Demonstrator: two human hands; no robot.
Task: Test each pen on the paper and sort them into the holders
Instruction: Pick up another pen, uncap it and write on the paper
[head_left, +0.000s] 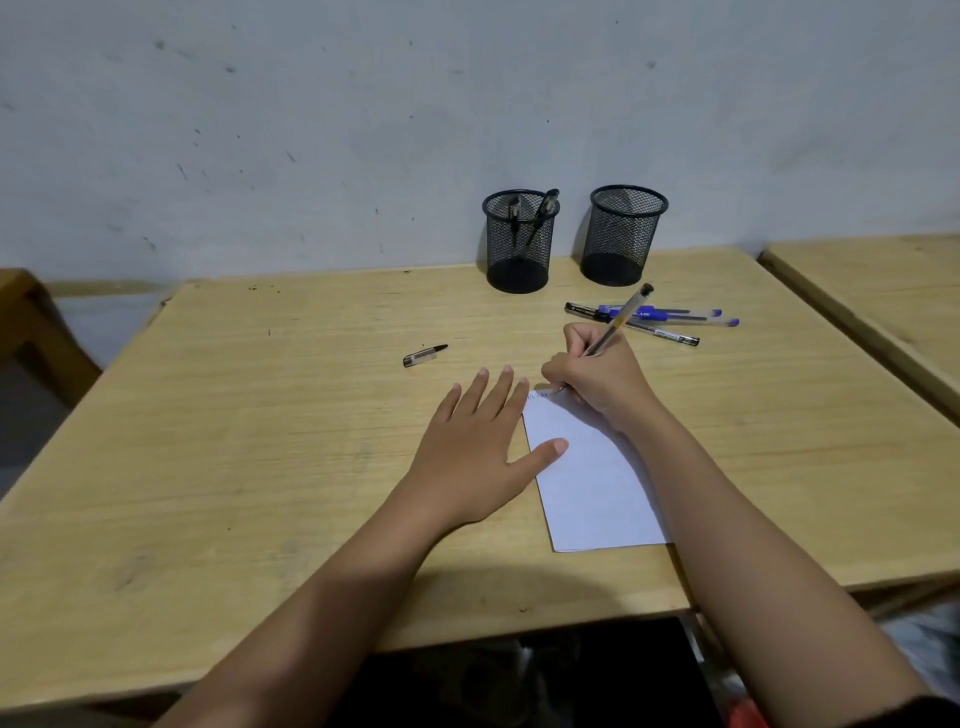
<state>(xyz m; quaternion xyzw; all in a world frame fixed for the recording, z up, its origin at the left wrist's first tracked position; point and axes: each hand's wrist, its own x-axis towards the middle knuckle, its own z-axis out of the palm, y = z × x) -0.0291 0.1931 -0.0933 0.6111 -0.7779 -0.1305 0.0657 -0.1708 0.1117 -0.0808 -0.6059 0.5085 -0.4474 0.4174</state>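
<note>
Right hand: the right hand (597, 384) grips a clear-barrelled pen (621, 319) in a writing hold, tip down on the top edge of the paper (592, 483).
Left hand: the left hand (478, 447) lies flat with fingers straight, holding nothing; its thumb presses the sheet's left edge.
Paper: a white sheet at 5 o'clock on the desk (260, 415), near the person.
Cap: a loose pen cap (423, 356) at 10 o'clock from the paper, probably off the pen in use.
Done: two pens stand in the left holder (519, 241), at 12 o'clock from the paper.
Left: the right holder (622, 236), just beside it, looks empty; several untested pens (654, 319), blue and black, lie at 1 o'clock.
Writing: faint marks along the paper's top edge and print on the barrels, all too small to read.
</note>
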